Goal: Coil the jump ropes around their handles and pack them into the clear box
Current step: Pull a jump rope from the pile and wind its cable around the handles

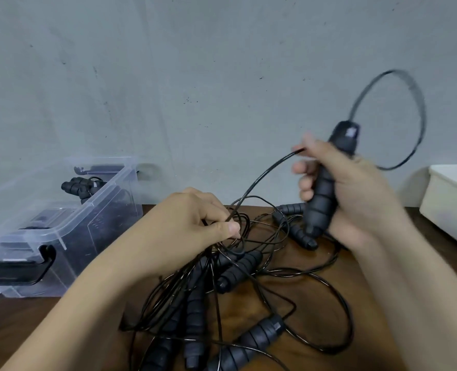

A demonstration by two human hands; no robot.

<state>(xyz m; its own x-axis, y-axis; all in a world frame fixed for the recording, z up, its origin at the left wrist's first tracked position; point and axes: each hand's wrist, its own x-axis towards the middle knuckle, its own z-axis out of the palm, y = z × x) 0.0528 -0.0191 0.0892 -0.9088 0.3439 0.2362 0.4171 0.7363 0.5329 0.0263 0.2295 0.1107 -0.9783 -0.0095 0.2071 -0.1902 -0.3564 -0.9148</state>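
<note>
Head view: I see right hand [356, 188] curled round upright ribbed handle [320, 199], left hand [192, 223] pinching the cord [265, 169] lower-left, over tangle [248, 277] near table's [21, 330] far edge.

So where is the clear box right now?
Head view, far left: the clear box sits on the table by the wall, left of the left hand and the rope tangle, with a coiled rope inside.

clear box [61, 226] open-topped, rope tangle [248, 277] beside
</note>
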